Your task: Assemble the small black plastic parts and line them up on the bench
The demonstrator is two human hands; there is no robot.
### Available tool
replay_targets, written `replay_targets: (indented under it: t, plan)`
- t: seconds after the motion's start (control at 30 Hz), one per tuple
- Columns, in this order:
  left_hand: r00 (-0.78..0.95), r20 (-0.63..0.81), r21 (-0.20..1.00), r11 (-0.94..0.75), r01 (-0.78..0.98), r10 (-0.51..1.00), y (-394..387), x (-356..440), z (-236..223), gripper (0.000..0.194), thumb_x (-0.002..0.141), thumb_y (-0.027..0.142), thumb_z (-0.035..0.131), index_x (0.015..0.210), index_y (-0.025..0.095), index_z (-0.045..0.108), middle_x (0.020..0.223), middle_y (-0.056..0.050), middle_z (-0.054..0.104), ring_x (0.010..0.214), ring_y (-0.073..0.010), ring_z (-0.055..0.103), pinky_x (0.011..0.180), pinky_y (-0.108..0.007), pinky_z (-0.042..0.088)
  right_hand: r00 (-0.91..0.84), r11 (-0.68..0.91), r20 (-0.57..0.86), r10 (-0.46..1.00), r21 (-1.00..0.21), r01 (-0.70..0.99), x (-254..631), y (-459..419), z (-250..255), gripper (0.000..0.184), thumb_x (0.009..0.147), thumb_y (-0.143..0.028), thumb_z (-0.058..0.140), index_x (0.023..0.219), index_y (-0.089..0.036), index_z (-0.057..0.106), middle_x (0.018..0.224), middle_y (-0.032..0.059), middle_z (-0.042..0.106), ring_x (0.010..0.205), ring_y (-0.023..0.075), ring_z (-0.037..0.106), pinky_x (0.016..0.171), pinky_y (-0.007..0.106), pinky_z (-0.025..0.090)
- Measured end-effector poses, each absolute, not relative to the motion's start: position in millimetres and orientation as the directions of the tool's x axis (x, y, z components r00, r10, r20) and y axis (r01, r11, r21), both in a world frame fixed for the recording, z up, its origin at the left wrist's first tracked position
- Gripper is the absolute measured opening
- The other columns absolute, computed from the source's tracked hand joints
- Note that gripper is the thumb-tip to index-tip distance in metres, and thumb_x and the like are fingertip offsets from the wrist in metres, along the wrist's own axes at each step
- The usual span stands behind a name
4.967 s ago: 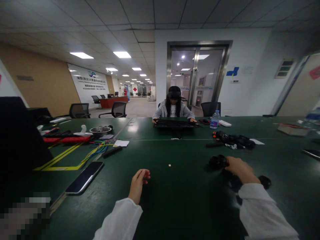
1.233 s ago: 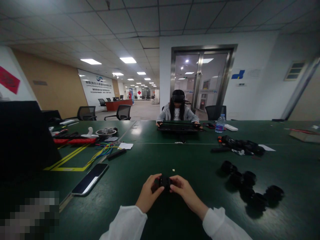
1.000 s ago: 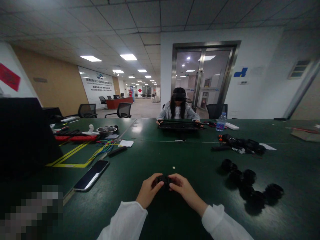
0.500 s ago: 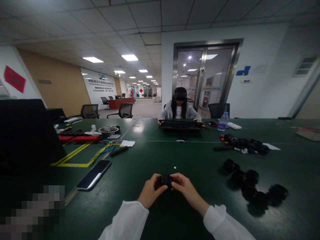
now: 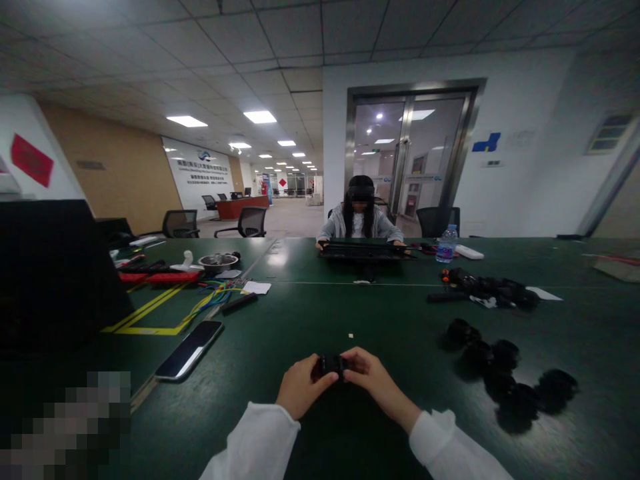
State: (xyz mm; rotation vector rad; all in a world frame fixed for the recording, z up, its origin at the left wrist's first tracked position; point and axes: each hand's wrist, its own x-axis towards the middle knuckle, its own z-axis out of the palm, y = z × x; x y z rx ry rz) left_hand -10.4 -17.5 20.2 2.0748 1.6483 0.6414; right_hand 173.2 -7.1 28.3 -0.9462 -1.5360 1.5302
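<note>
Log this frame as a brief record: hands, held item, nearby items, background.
left hand: grips black part
right hand: grips the same part from the other side
to the right: loose black pieces on the green table
to the left: phone, metal bowl, coloured wires
across: person with both hands at a long black object
far right: bottle
unclear: exact type of part
</note>
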Motion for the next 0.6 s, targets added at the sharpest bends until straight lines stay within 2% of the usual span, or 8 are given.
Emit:
replay_targets:
  t: [0.1,0.2,0.27,0.33,0.43,0.6]
  plan:
    - [0.249,0.128,0.584,-0.276,0.764,0.960,-18.0,-12.0,17.3,0.044,0.070,0.049,0.049,0.099,0.017,0.052,0.087,-0.005,0.060,0.072,-0.0182,0.055,0.062,-0.026,0.039,-0.395,0.013,0.024,0.919,-0.999,-0.030,171.0,-5.4,27.0,0.026,0.063,-0.029,0.063,0.086,-0.019,0.054,0.090,0.0024,0.059,0.090,0.0207,0.055,0.081,0.037,0.042]
    - [0.286,0.178,0.660,-0.329,0.676,0.942,-18.5,-14.3,14.0,0.062,0.070,0.036,0.054,0.124,0.019,0.031,0.106,-0.008,0.054,0.079,-0.0180,0.055,0.070,-0.029,0.041,-0.382,-0.005,0.014,0.924,-0.999,-0.049,170.2,-5.3,28.0,0.026,0.062,-0.029,0.064,0.084,-0.018,0.055,0.089,0.0030,0.059,0.088,0.0214,0.055,0.079,0.038,0.043]
    - [0.306,0.203,0.714,-0.355,0.603,0.930,-18.9,-15.3,13.1,0.069,0.071,0.029,0.054,0.130,0.021,0.019,0.106,-0.007,0.053,0.077,-0.0165,0.055,0.071,-0.029,0.042,-0.386,-0.023,0.002,0.922,-0.998,-0.060,170.1,-6.0,29.3,0.025,0.063,-0.029,0.063,0.084,-0.019,0.055,0.090,0.0031,0.058,0.088,0.0211,0.055,0.078,0.038,0.043]
    - [0.324,0.235,0.744,-0.384,0.546,0.916,-19.2,-15.7,13.2,0.065,0.072,0.025,0.053,0.129,0.023,0.022,0.103,-0.005,0.055,0.076,-0.0160,0.055,0.072,-0.029,0.043,-0.386,-0.038,-0.007,0.922,-0.997,-0.072,170.1,-6.8,30.9,0.025,0.063,-0.029,0.062,0.084,-0.018,0.055,0.091,0.0031,0.058,0.087,0.0207,0.055,0.077,0.037,0.043]
    - [0.321,0.250,0.764,-0.390,0.514,0.913,-18.6,-15.2,13.3,0.049,0.074,0.027,0.052,0.121,0.024,0.036,0.099,-0.004,0.057,0.077,-0.0159,0.056,0.071,-0.028,0.043,-0.381,-0.048,-0.017,0.924,-0.996,-0.073,169.8,-8.3,33.6,0.025,0.063,-0.029,0.062,0.084,-0.018,0.055,0.088,0.0032,0.058,0.085,0.0204,0.055,0.076,0.037,0.044]
    - [0.268,0.150,0.778,-0.281,0.562,0.952,-17.3,-13.5,12.7,0.036,0.076,0.038,0.048,0.107,0.020,0.045,0.075,0.000,0.060,0.063,-0.0138,0.055,0.058,-0.024,0.042,-0.413,-0.031,-0.014,0.910,-0.999,-0.035,171.8,-9.6,36.0,0.023,0.065,-0.026,0.061,0.086,-0.018,0.054,0.092,0.0029,0.056,0.089,0.0201,0.054,0.079,0.037,0.043]
